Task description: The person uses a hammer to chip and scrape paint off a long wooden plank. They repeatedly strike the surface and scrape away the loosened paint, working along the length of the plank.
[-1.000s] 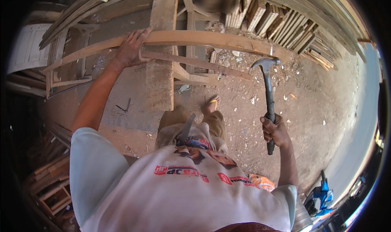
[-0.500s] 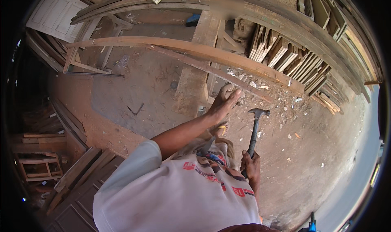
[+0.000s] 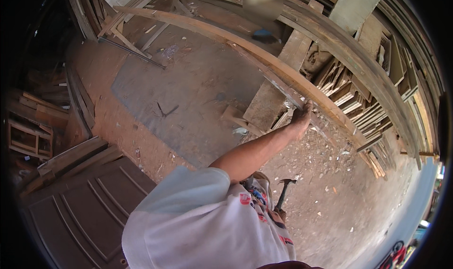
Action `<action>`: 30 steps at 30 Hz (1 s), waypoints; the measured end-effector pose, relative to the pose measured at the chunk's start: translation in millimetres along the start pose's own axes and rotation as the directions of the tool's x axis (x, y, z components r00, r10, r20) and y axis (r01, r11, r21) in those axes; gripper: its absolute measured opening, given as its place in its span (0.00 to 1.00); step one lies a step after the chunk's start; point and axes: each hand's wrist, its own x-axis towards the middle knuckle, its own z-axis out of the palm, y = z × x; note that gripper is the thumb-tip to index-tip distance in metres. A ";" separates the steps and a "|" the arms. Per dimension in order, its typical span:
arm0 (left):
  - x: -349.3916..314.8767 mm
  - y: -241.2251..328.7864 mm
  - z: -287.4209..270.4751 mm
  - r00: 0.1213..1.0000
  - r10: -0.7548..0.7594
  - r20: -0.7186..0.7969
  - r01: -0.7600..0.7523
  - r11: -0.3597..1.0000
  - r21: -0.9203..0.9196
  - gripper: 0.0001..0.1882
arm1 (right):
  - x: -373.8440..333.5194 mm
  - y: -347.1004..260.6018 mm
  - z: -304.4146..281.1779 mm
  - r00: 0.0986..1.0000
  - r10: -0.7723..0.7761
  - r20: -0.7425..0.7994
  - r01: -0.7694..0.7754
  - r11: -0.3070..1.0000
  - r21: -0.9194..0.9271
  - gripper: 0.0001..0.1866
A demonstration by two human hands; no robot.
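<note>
My left hand (image 3: 301, 119) reaches forward and is closed around a narrow, worn wooden strip (image 3: 271, 75). The strip runs beside a long, thicker brown plank (image 3: 226, 34). Its near end goes past my hand over the littered ground. My right hand (image 3: 281, 213) is low by my shirt and mostly hidden by it. A claw hammer (image 3: 284, 192) with a dark handle and metal head sticks up from that hand, its head apart from the wood.
Long weathered beams (image 3: 349, 56) cross the far side. Stacked boards (image 3: 349, 96) stand at the right. A dark brown panelled door (image 3: 80, 217) is at the lower left, with loose planks (image 3: 75, 158) beside it. A forked twig (image 3: 166, 111) lies on the floor.
The view has turned, shifting the scene. My left arm is stretched out farther, with the hand still at the strip. The right hand and hammer are now lower and more hidden by my shirt.
</note>
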 end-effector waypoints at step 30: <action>-1.5 -7.9 22.3 0.970 0.217 -0.112 -0.228 0.970 -0.087 0.18 | 29.4 -149.8 -158.8 0.906 -0.384 -0.180 0.417 0.737 0.532 0.23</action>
